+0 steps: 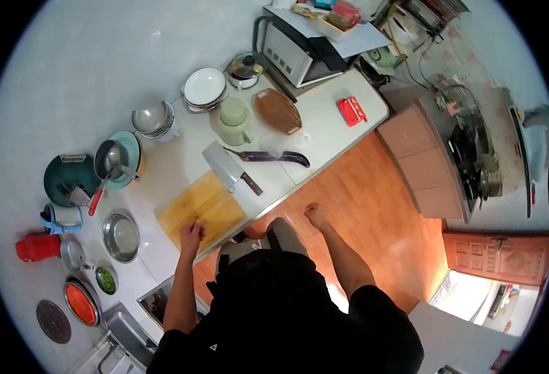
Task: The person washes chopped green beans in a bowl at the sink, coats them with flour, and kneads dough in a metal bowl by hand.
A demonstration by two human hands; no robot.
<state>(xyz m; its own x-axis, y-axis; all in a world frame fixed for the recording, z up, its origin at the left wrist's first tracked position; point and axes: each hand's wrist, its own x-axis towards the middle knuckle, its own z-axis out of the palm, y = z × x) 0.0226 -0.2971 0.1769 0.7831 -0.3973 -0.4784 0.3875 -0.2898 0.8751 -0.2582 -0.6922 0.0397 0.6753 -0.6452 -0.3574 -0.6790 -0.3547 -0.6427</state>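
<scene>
My left hand is over the near left part of a wooden cutting board, its fingers curled in and nothing visible in them. I cannot tell whether it touches the board. Out past the counter's front edge, above the floor, hangs my right hand, closed with nothing seen in it. A cleaver lies on the counter with its blade by the board's far corner and its dark handle toward me. Beyond it rests a long purple eggplant.
A green jug, brown basket, stacked white bowls and red packet stand on the counter. Leftward are a metal basin, a bowl of chopped greens and a sink. A stove is at right.
</scene>
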